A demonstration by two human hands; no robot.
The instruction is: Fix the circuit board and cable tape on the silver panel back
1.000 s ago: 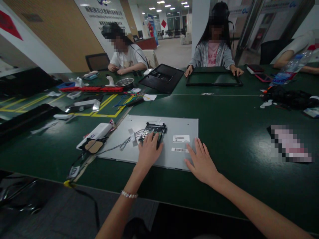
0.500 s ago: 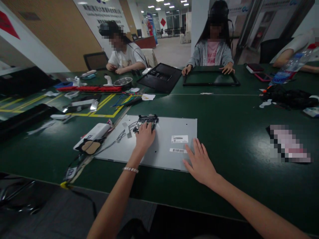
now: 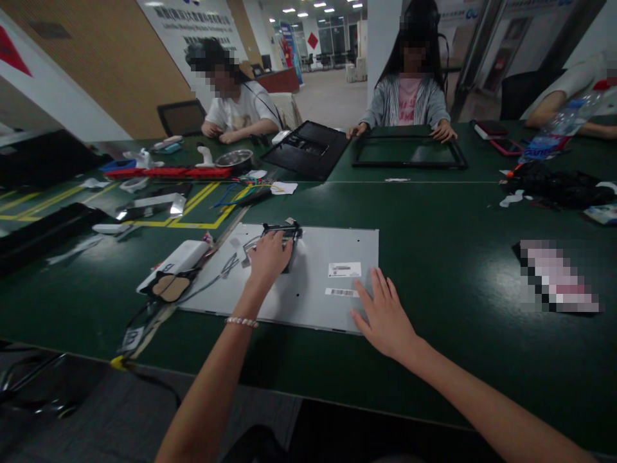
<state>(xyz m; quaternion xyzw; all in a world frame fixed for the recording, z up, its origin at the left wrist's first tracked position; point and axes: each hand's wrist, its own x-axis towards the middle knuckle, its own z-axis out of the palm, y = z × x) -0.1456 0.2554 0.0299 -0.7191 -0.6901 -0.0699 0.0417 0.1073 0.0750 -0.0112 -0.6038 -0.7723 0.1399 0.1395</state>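
A flat silver-grey panel point(image 3: 313, 257), like the back of a display, lies on the green table with two white labels near its right side. On its far left part sits a small circuit board with a black frame point(image 3: 282, 229), and grey cables run left from it. My left hand point(image 3: 270, 258) is closed over this board from above, thumb on the left and fingers on the right; the hand hides much of the board. My right hand point(image 3: 387, 315) lies flat with fingers spread at the panel's near right edge, fingertips beside the barcode label.
A white box with cables point(image 3: 180, 263) stands left of the panel, near a red power strip point(image 3: 168, 173). Across the table, two people sit by a black cover point(image 3: 308, 149) and a black frame point(image 3: 409, 166). A phone-like object point(image 3: 556, 276) lies right.
My left hand has shifted slightly left and its grip over the circuit board has widened. My right hand stays at the panel's edge. The view has moved a little.
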